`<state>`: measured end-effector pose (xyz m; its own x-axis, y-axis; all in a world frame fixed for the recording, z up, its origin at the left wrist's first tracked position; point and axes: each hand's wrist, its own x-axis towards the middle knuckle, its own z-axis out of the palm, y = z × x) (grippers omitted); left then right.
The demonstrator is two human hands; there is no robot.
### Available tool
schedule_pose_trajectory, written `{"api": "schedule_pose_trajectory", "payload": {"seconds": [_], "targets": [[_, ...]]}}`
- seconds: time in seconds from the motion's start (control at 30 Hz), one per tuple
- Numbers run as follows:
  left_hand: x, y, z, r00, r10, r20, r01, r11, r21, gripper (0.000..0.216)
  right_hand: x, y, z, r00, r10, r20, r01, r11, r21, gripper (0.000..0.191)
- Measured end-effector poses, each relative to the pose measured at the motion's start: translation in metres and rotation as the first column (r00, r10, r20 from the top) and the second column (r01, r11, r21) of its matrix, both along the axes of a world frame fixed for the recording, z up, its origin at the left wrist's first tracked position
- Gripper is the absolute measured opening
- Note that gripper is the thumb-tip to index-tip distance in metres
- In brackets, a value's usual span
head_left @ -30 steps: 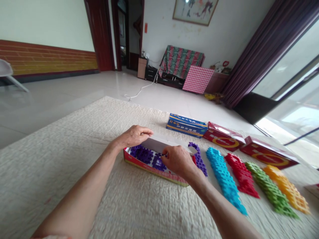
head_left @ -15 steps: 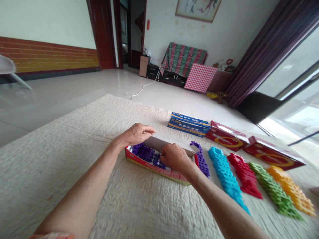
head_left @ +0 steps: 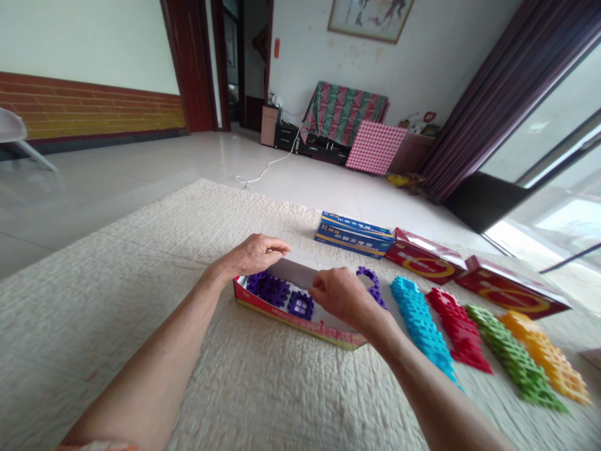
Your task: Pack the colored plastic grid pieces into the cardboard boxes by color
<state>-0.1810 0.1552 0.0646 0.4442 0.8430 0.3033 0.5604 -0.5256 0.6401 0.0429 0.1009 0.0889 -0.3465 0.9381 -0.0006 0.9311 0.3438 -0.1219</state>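
Observation:
An opened red box [head_left: 291, 321] lies on the quilted cover with purple toy building pieces [head_left: 274, 289] inside. A square purple piece [head_left: 301, 305] with a window-like grid rests in its middle. My left hand [head_left: 260, 254] is at the back left corner, its fingers and thumb closing on the raised grey flap [head_left: 300, 273]. Above the right half of the box is my right hand [head_left: 342, 294], fingers curled together; whatever they hold, if anything, is hidden. Just behind the right hand, more linked purple pieces [head_left: 373, 282] lie beside the box, partly covered by it.
On the right lie rows of joined pieces: blue [head_left: 422, 322], red [head_left: 457, 329], green [head_left: 516, 357] and yellow [head_left: 547, 354]. Behind them stand a blue box [head_left: 352, 238] and two red boxes [head_left: 425, 260]. A white cable [head_left: 270, 166] crosses the tiled floor.
My right hand has drawn slightly up and right from the square purple piece, which now shows uncovered in the box. The left hand stays at the flap.

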Motion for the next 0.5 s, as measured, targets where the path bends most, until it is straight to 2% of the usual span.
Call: {"api": "schedule_pose_trajectory", "payload": {"seconds": [0.1,0.2,0.27,0.33,0.43,0.5], "targets": [[0.0,0.0,0.001,1.0,0.0,-0.01,0.0,1.0,-0.009,0.03,0.039,-0.015,0.011,0.977,-0.013,-0.214,0.045,0.988,0.149,0.018],[0.0,0.0,0.001,1.0,0.01,-0.021,-0.011,1.0,-0.022,0.03,0.091,-0.032,0.004,0.93,-0.076,-0.358,0.18,0.947,0.267,0.021],[0.0,0.001,0.001,0.999,0.015,-0.037,-0.016,1.0,-0.027,0.031,0.121,-0.042,-0.011,0.923,-0.118,-0.367,0.232,0.93,0.284,0.021],[0.0,0.001,0.0,0.999,0.017,-0.052,-0.018,0.999,-0.028,0.032,0.141,-0.051,-0.029,0.934,-0.13,-0.332,0.227,0.936,0.27,0.02],[0.0,0.001,0.0,0.998,0.02,-0.065,-0.022,0.999,-0.032,0.032,0.151,-0.059,-0.051,0.959,-0.122,-0.254,0.191,0.944,0.27,0.022],[0.0,0.001,0.001,0.997,0.02,-0.074,-0.023,0.999,-0.037,0.032,0.15,-0.062,-0.059,0.972,-0.121,-0.202,0.175,0.945,0.275,0.026]]}}
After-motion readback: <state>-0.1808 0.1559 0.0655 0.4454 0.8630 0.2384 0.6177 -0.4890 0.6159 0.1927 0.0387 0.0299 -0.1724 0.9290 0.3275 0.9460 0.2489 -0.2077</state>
